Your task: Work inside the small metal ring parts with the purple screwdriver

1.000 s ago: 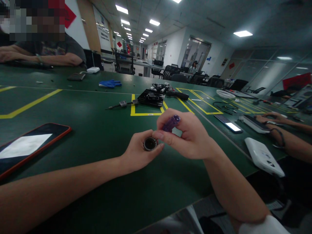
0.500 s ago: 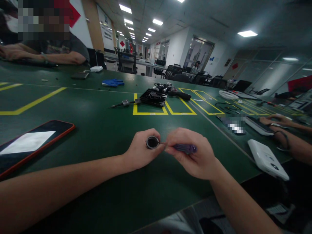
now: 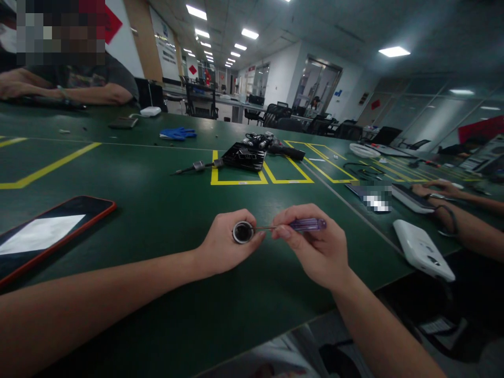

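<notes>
1. Left hand (image 3: pixel 225 245): curled shut around a small round metal ring (image 3: pixel 243 232). The thumb and fingers wrap its rim, and its dark opening faces the camera. The forearm lies along the table (image 3: pixel 157 205).
2. Right hand (image 3: pixel 317 251): closed in a pinch on a screwdriver (image 3: pixel 305 225) with a translucent purple handle. The thumb and forefinger grip the front of the handle, and the other fingers fold beneath it.
3. Screwdriver: held nearly level, with its thin metal shaft pointing left. The tip meets the right edge of the ring. Whether it sits in a screw is too small to tell.
4. Ring: in the middle foreground between the two hands, just above the table surface and near the front edge.
5. Table: dark green, marked with yellow lines that form boxes.
6. Left foreground: a phone in a red case (image 3: pixel 51 233) lies flat with its screen reflecting light, well apart from the hands.
7. Right side: a white device (image 3: pixel 423 251) lies near the table edge. Beyond it is a co-worker's forearm (image 3: pixel 466 233) with a dark band at the wrist.
8. Middle distance: a black tray (image 3: pixel 244 156) overlaps a yellow box. A long-shafted tool (image 3: pixel 195 168) lies just left of it, and a blue glove (image 3: pixel 178 134) lies farther back.
9. Far left: another person (image 3: pixel 90 79) sits with forearms on the table.
</notes>
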Action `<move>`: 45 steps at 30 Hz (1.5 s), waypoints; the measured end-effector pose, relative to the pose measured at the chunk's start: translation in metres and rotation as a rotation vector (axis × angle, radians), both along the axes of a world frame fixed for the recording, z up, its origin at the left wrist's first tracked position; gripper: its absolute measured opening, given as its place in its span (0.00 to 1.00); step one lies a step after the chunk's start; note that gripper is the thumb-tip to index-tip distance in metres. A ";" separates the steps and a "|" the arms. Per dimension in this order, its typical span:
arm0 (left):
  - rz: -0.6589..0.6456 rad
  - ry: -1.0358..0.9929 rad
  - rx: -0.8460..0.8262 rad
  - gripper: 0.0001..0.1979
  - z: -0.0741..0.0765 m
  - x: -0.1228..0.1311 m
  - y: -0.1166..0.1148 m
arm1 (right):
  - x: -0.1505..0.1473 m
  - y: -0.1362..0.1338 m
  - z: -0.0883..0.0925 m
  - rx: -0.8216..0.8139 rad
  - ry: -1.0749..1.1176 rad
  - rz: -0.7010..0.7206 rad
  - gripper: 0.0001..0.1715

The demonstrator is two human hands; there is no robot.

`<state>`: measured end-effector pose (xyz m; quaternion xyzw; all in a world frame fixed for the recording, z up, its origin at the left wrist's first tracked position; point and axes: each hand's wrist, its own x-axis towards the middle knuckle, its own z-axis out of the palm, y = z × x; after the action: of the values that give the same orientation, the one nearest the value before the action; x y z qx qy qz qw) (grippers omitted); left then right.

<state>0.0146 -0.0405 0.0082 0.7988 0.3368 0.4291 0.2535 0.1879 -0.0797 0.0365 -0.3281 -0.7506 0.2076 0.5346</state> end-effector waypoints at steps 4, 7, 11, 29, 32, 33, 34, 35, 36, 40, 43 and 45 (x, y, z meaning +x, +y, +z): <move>-0.002 0.019 0.040 0.10 -0.001 0.001 -0.001 | 0.000 -0.006 -0.003 -0.053 0.089 -0.033 0.04; 0.002 0.036 0.074 0.09 -0.003 0.001 -0.002 | 0.000 -0.009 -0.003 -0.066 0.101 -0.028 0.05; 0.009 0.085 0.112 0.08 -0.005 0.001 -0.001 | 0.000 -0.012 -0.005 -0.076 0.105 -0.045 0.05; -0.065 -0.054 -0.141 0.11 0.004 0.003 -0.007 | -0.001 -0.013 -0.008 0.292 -0.071 0.172 0.14; -0.056 -0.044 -0.147 0.11 0.005 0.004 -0.007 | 0.000 -0.012 -0.009 0.335 -0.086 0.174 0.15; -0.057 -0.041 -0.150 0.11 0.005 0.004 -0.007 | 0.001 -0.012 -0.010 0.339 -0.069 0.171 0.15; -0.061 -0.039 -0.155 0.11 0.005 0.004 -0.006 | 0.001 -0.012 -0.011 0.334 -0.047 0.165 0.16; -0.063 -0.041 -0.159 0.11 0.005 0.004 -0.006 | 0.001 -0.012 -0.012 0.324 -0.021 0.160 0.16; -0.064 -0.044 -0.161 0.11 0.005 0.004 -0.006 | 0.000 -0.012 -0.013 0.316 0.005 0.156 0.17; -0.065 -0.032 -0.127 0.10 0.004 0.004 -0.007 | 0.000 -0.014 -0.015 0.251 0.122 0.131 0.16; -0.035 0.015 -0.030 0.09 0.001 0.003 -0.007 | 0.001 -0.017 -0.012 0.139 0.215 0.093 0.12; -0.015 0.060 0.063 0.08 0.000 0.003 -0.008 | 0.001 -0.019 -0.009 0.069 0.229 0.071 0.10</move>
<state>0.0173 -0.0481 0.0077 0.8214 0.3245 0.4134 0.2214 0.1889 -0.0989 0.0271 -0.2569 -0.7026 0.2363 0.6201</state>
